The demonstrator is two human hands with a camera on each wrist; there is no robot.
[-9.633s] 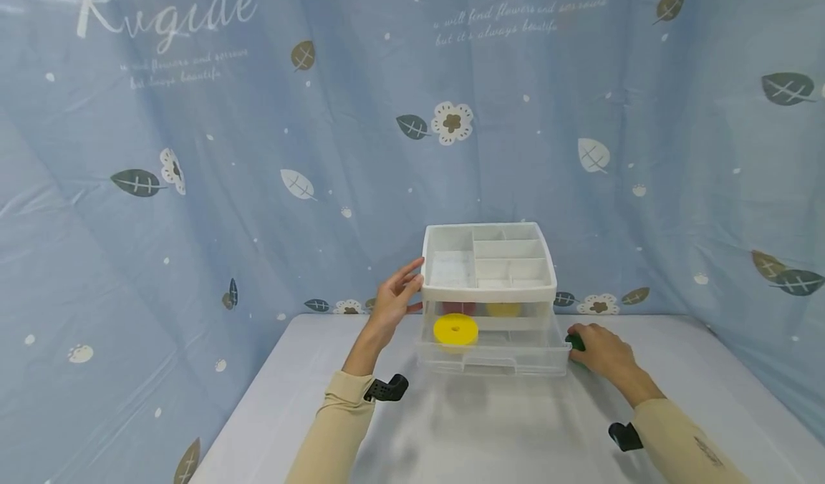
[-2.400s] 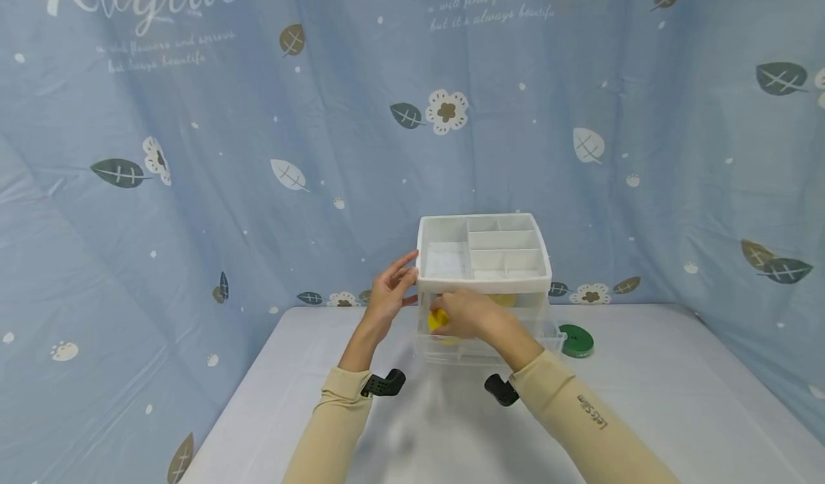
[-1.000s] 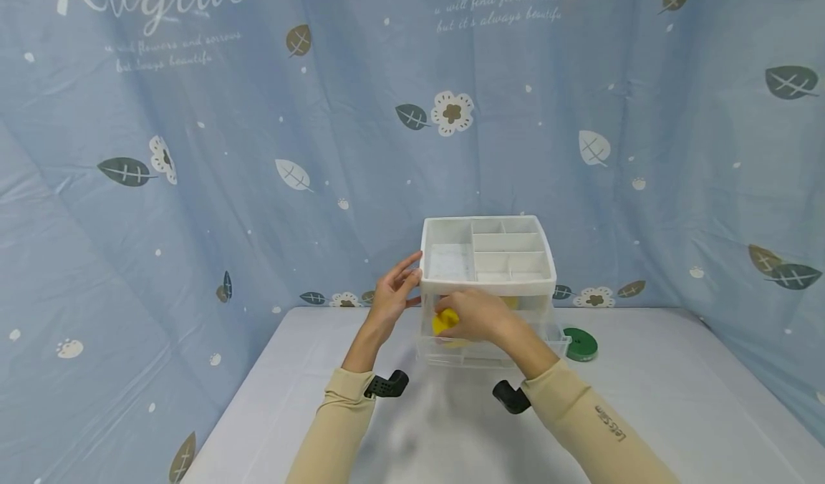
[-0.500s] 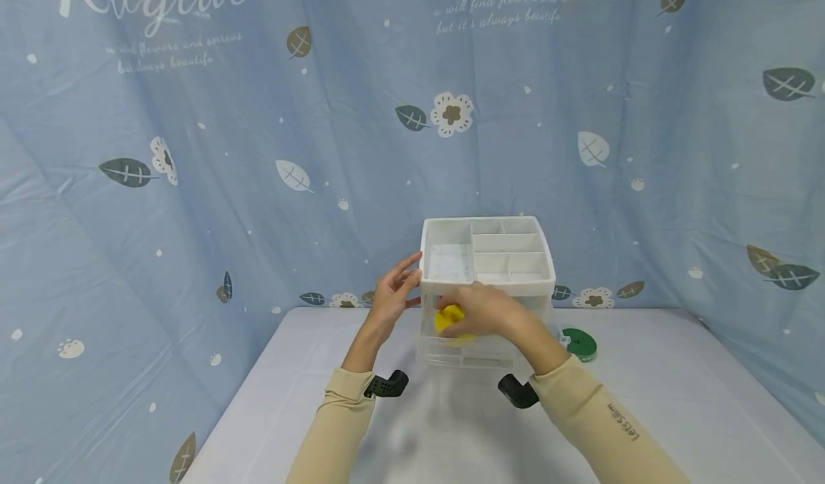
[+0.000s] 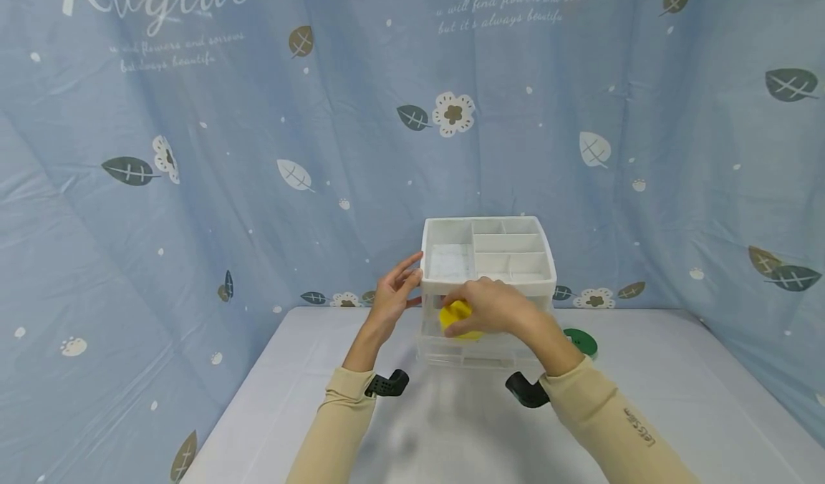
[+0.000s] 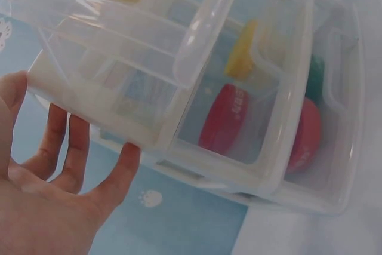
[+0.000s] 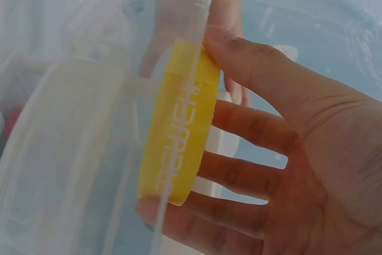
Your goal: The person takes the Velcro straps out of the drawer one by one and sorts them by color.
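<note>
My right hand (image 5: 493, 305) holds a yellow disc (image 5: 456, 316) by its rim above the pulled-out clear drawer (image 5: 477, 356). In the right wrist view, white lettering runs along the rim of the yellow disc (image 7: 179, 123), which is partly behind the clear drawer wall. Thumb and fingers lie on opposite edges of it. My left hand (image 5: 389, 298) touches the left side of the white drawer unit (image 5: 447, 260). Seen from the left wrist, the fingertips of the left hand (image 6: 65, 177) rest against the unit's pale frame, fingers spread and slightly bent.
A green disc (image 5: 582, 341) lies on the white table (image 5: 657, 384), right of the unit. Through the lower clear drawers show red discs (image 6: 225, 117), another yellow disc (image 6: 242, 52) and a green one (image 6: 315, 79). A patterned blue curtain (image 5: 361, 147) hangs behind.
Earlier my right hand held the green disc beside the unit and let it go on the table. It then took hold of the yellow disc, lately moving it slightly up and right. My left hand stayed.
</note>
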